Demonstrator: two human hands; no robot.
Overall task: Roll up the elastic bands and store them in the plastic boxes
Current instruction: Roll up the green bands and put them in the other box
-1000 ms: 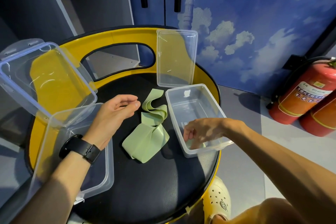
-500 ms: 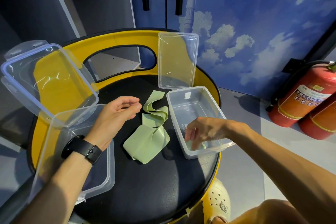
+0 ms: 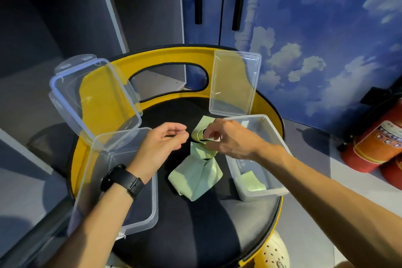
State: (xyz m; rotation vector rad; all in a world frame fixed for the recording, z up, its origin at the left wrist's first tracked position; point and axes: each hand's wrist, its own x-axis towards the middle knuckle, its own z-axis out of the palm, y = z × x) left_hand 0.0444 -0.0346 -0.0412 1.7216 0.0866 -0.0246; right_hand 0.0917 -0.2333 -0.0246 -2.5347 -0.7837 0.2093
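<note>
Head view: right hand [image 3: 226,139] has left the right box [image 3: 274,132], where a rolled band [image 3: 252,183] lies, and pinches the loose band [image 3: 198,172] mid-frame; left hand [image 3: 161,143] hovers empty, relaxed.

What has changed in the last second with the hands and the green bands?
The right hand left the clear plastic box on the right, leaving a rolled green band inside, moved left and now pinches the loose light green elastic band at its far end. The left hand stayed open beside it; the boxes and lids did not move.
</note>
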